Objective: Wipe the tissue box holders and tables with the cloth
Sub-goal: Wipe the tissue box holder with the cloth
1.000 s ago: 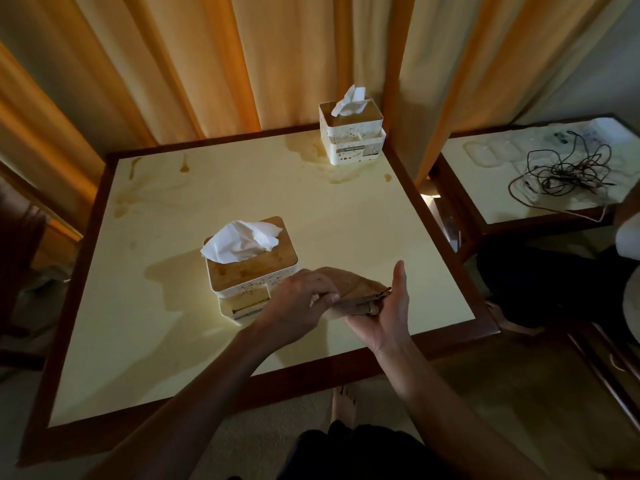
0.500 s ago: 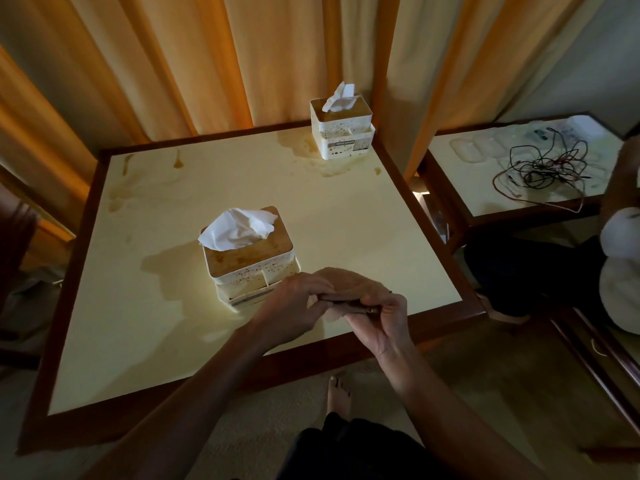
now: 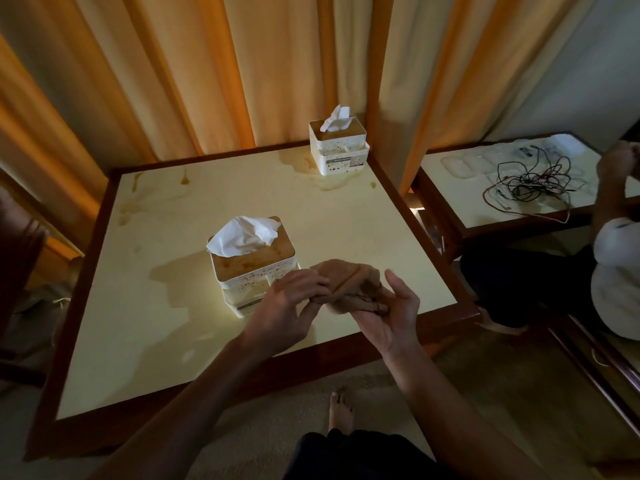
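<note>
cloth [image 3: 349, 285] now higher, gripped in both hands [image 3: 341, 306], near tissue holder [image 3: 254, 268] just behind

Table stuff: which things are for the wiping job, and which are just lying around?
For the job:
- brown cloth, held in both hands
- near tissue box holder
- far tissue box holder
- big table, with stains
- side table

Just lying around:
- tangled wires on the side table
- orange curtains
</note>
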A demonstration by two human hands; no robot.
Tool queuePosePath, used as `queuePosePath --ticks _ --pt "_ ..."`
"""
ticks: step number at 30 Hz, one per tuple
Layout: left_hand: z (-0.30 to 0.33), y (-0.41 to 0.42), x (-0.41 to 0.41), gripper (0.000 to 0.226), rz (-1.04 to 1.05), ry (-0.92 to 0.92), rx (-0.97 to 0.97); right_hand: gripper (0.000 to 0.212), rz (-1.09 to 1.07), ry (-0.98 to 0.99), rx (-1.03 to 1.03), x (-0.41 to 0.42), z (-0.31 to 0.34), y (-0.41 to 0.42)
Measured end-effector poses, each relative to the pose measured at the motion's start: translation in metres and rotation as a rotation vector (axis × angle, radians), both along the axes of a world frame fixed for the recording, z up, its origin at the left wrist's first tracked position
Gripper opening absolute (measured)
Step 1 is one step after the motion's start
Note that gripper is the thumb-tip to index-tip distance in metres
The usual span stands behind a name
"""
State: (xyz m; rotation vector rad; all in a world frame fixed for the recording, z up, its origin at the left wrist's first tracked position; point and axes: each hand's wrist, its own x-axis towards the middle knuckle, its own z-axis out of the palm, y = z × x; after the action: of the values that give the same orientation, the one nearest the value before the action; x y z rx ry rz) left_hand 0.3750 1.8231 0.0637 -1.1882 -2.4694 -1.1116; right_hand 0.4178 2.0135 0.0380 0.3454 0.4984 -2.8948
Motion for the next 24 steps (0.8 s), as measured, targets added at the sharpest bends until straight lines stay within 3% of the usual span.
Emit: queuePosePath --ticks 2,4,6,9,10,12,17,24 --pt "-0.005 -0.006 0.003 0.028 -0.012 -0.026 -0.020 0.077 0.012 -0.039 -0.020 0.001 -0.001 0.000" --pt "-0.006 -0.010 0.008 0.042 0.004 -0.162 0.012 0.081 0.025 -0.014 -0.006 0.002 -0.001 -0.002" --pt "0.000 -0.007 0.015 0.046 0.138 -0.457 0.238 0.077 0.046 -0.006 0.031 0.002 -0.001 -0.003" --pt "0.011 0.004 0.012 0.047 0.455 -1.092 0.603 0.070 0.101 0.043 0.081 0.005 0.005 -0.005" --pt "0.013 0.006 0.009 0.050 0.479 -1.272 0.633 0.066 0.119 0.048 0.115 0.006 0.008 -0.005" --pt "0.018 0.010 0.007 0.042 0.434 -1.456 0.611 0.064 0.139 0.021 0.183 0.008 0.014 -0.006" --pt "0.015 0.023 0.008 0.014 0.532 -1.313 0.640 0.048 0.089 -0.073 0.527 0.009 0.023 -0.009" --pt "0.026 0.017 0.006 0.005 0.358 -0.719 0.514 0.025 -0.048 0.035 1.074 0.011 0.043 -0.003"
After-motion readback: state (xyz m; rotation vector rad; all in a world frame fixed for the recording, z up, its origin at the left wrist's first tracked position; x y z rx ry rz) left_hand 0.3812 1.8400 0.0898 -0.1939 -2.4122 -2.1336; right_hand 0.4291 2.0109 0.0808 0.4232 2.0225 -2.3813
